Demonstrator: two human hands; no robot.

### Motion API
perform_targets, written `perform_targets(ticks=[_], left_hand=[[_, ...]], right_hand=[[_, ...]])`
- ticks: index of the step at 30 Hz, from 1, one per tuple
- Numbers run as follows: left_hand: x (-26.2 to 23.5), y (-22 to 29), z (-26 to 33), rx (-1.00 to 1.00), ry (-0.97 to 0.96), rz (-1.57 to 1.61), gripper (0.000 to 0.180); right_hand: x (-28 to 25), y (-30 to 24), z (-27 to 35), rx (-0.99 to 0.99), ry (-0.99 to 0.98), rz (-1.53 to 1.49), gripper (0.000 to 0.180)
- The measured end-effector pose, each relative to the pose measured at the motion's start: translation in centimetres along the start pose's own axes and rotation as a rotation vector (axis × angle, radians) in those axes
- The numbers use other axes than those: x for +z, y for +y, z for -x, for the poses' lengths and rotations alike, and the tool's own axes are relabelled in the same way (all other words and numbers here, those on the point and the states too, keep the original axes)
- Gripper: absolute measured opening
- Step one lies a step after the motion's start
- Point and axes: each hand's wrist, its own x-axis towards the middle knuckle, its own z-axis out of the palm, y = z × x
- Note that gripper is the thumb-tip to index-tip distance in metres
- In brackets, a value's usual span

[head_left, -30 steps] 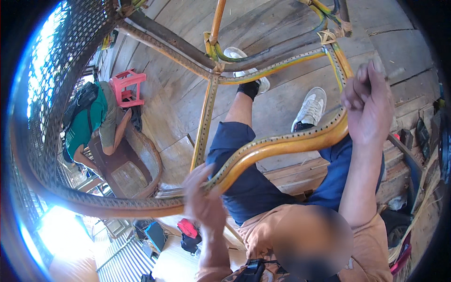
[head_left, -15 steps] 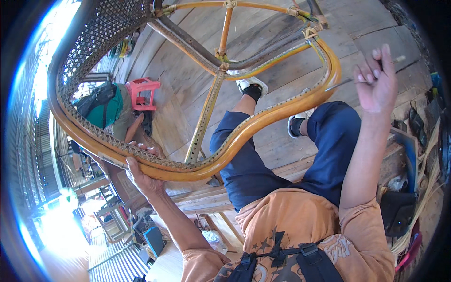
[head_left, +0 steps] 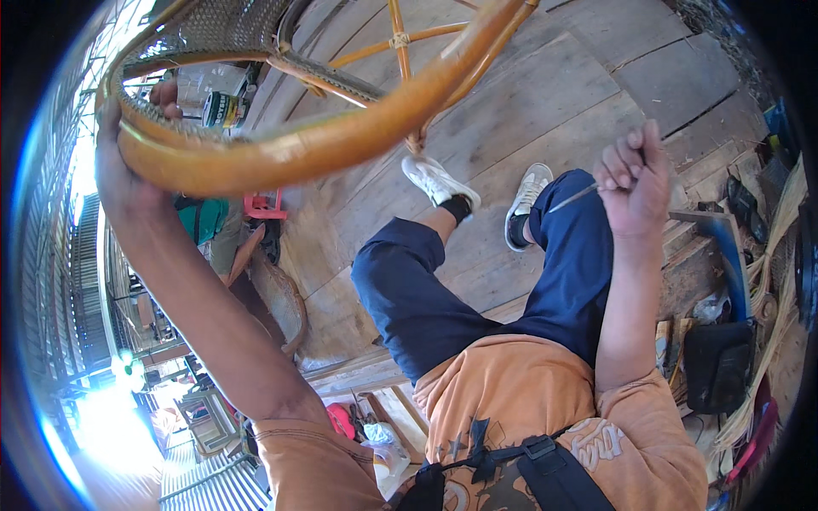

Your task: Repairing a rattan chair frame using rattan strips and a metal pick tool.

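Note:
A rattan chair frame [head_left: 290, 160] with thick, glossy, golden-brown rails is tilted up in front of me at the upper left, partly blurred by motion. Woven cane mesh [head_left: 230, 32] fills one of its sections, and tan wrapping binds the crossed rods [head_left: 400, 40]. My left hand [head_left: 128, 175] grips the curved rail at the frame's left end, its fingertips showing through the opening. Apart from the frame, my right hand [head_left: 635, 183] is closed around a thin pointed metal tool [head_left: 574, 198], perhaps an awl; its handle is hidden in the palm.
Below lies a plank floor [head_left: 545, 94] with my white shoes [head_left: 439, 183] on it. Beyond the frame are a person in teal [head_left: 204, 220], a pink stool [head_left: 266, 205] and a green can [head_left: 223, 111]. Loose cane strips [head_left: 780, 234] and a black case [head_left: 720, 366] sit at the right.
The chair frame has swung up and to the left, turning as my left hand rose with it. My right hand, still with the pointed tool, has drawn slightly left and down, away from the rail.

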Motion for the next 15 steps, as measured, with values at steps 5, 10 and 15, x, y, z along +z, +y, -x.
perform_targets(ticks=[5,10,15], left_hand=[[-0.9,-0.8,-4.2,-0.267,0.257,0.294,0.039],[-7.0,-6.8,-4.7,-0.291,0.36,0.393,0.039],[-13.1,-10.1,-6.1,-0.249,-0.508,1.04,0.035]], right_hand=[[-1.3,3.7,-2.3,0.098,0.088,0.087,0.027],[0.4,6.8,-5.2,0.189,0.084,0.198,0.027],[3.6,10.5,-10.0,0.262,0.045,0.341,0.025]])
